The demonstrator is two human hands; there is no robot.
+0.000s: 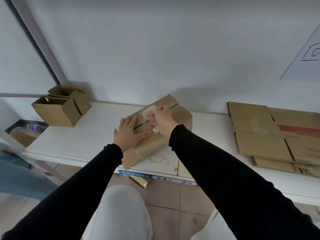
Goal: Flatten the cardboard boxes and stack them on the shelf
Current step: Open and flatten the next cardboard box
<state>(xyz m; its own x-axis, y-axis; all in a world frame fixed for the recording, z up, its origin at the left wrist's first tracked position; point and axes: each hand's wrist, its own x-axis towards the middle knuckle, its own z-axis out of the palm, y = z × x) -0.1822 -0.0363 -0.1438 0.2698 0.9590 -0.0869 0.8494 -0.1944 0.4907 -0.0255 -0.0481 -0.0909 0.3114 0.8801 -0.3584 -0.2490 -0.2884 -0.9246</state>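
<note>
Left hand (129,131) lies spread flat on the light, stiff cardboard box (180,116), right hand (163,118) pinching its label (149,110); best taken by its edges.

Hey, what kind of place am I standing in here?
Probably a parcel or storage room: a white shelf with a numbered edge label, a stack of flattened cardboard boxes, and open cardboard boxes waiting at the left.
</note>
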